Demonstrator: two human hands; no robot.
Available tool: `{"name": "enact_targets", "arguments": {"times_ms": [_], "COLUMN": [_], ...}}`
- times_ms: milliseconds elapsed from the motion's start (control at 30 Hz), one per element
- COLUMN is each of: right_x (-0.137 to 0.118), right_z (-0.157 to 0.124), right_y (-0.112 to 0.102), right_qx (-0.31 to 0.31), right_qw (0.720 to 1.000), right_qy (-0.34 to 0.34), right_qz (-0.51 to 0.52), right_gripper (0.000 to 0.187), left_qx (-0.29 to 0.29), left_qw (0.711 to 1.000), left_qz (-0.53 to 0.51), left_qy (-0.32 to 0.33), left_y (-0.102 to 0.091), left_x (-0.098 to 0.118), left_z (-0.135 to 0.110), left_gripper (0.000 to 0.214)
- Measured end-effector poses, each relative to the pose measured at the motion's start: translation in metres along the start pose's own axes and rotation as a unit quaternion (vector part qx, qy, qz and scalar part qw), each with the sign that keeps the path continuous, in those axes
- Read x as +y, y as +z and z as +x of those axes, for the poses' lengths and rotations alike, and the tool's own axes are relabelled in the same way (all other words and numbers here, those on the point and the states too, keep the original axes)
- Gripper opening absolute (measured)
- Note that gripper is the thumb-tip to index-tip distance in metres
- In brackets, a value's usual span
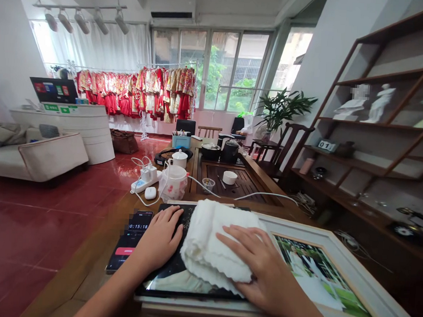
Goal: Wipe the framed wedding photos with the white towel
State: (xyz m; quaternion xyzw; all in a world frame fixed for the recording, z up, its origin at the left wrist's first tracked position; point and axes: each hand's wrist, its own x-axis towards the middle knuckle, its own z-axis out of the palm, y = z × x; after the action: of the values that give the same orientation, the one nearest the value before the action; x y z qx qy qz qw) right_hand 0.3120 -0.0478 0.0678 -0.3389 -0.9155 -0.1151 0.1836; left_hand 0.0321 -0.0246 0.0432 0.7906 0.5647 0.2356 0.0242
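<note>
A glossy dark photo panel [175, 278] lies flat on the table in front of me, part of a pale picture visible along its near edge. My left hand [162, 234] rests on the panel's left side, fingers stretched and holding nothing. On the panel's right half sits a thick folded white towel [206, 239] with a scalloped edge. My right hand [255, 257] grips the towel's right side, fingers over the top and thumb at the near edge. Partly beneath, to the right, is a white-framed wedding photo [319, 275].
A phone [129, 242] with a running timer lies left of the panel. Beyond are a power strip [145, 183], an earbud case [150, 193], a white pot [174, 182], a white bowl [230, 178] and a tea tray [252, 187]. A cable [266, 195] crosses behind the panel.
</note>
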Motion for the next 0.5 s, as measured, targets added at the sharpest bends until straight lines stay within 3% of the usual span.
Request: {"name": "enact_targets", "arguments": {"times_ms": [133,367,500], "right_x": [-0.001,0.016,0.019], "right_z": [0.001,-0.001,-0.001], "right_y": [-0.003,-0.004,-0.001], "right_qx": [-0.017,0.034,0.041], "right_qw": [1.0,0.993,0.991], "right_qy": [-0.008,0.099,0.108], "right_qz": [0.018,-0.048,-0.066], "right_gripper": [0.075,0.058,0.058], "left_qx": [-0.01,-0.006,-0.006], "left_qw": [1.0,1.0,1.0], "left_qz": [0.004,0.003,0.005], "left_qy": [-0.005,0.002,0.003], "left_y": [0.0,0.001,0.0], "left_x": [0.002,0.001,-0.001], "left_z": [0.002,0.001,-0.001], "left_gripper": [0.041,0.041,0.04]}}
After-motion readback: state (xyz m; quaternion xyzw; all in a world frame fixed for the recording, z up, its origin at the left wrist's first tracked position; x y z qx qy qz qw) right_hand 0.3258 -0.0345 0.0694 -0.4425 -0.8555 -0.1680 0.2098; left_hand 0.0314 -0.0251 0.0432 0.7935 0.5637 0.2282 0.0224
